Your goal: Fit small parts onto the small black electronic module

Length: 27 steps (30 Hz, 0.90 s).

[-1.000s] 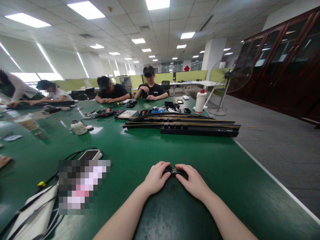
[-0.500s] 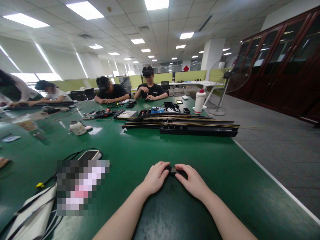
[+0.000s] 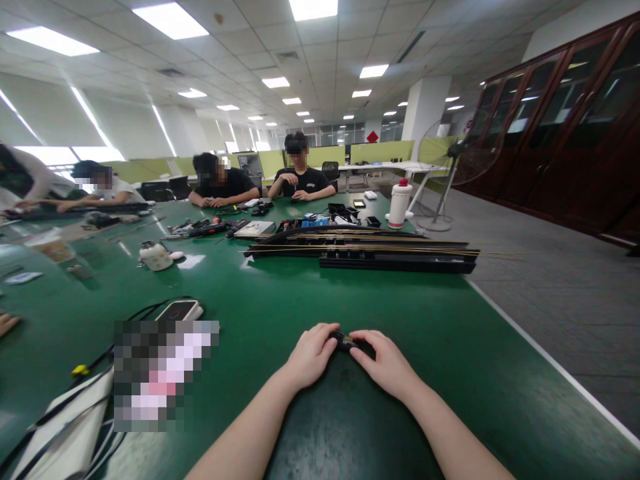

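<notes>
Now, grip of left hand (image 3: 311,357): fingers curled in, pinching the left end of the small black part (image 3: 345,342).
Grip of right hand (image 3: 385,363): fingers bent and pressed onto the right end of the same part; the thumb is hidden, so how far it wraps round I cannot tell.
Small black part: between the two grips and touching both; whether it rests on the green tabletop (image 3: 450,333) or sits just above it, I cannot tell.
Ahead of the grips: a stack of long black rails (image 3: 400,261) lies crosswise, well apart.
Left of the grips: a dark device with a cable (image 3: 180,310), near; beyond it, a small white pot (image 3: 155,255).
Far beyond the grips: a white bottle (image 3: 401,203) with a red cap, and a seated person (image 3: 303,181) among others at the tabletop's far side.
</notes>
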{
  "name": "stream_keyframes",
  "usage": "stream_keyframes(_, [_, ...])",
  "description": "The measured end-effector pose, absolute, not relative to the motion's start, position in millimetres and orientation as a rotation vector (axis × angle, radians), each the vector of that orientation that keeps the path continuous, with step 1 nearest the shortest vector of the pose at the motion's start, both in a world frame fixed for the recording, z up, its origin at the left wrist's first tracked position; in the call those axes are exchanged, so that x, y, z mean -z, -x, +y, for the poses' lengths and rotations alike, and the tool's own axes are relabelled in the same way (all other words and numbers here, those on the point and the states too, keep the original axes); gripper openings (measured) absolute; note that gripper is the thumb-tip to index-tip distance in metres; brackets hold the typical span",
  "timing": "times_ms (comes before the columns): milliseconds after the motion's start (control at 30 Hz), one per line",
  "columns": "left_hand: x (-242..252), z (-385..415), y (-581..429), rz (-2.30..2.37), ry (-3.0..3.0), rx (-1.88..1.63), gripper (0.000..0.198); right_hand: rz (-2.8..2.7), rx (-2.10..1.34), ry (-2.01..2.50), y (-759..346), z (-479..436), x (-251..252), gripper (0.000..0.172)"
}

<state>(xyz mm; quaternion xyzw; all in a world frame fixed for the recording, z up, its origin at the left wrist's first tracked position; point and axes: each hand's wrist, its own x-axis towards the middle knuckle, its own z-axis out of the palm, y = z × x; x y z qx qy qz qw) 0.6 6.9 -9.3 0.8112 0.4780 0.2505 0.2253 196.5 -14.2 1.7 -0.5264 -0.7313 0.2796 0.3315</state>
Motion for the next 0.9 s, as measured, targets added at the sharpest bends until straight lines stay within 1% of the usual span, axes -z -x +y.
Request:
stream_keyframes(233, [8.0,6.1,0.2,1.288,-2.215,-0.719,0.034,-1.913,-0.713,1.352,-195.6,-14.7,-2.8,0.023])
stream_keyframes(567, [6.8,3.3,1.0,1.272,-2.252,-0.706,0.053,-1.933,-0.719,1.317,-194.9,-15.4,-5.3,0.015])
stream_keyframes(667, [6.3,3.7,0.7,1.279,-2.264,-0.689,0.053,-1.930,-0.725,1.310,-195.1,-14.9,-4.6,0.015])
stream_keyframes(900, [4.2,3.2,-0.4,1.263,-2.280,-0.678,0.043,-1.818,-0.814,1.305,-197.5,-11.4,2.3,0.018])
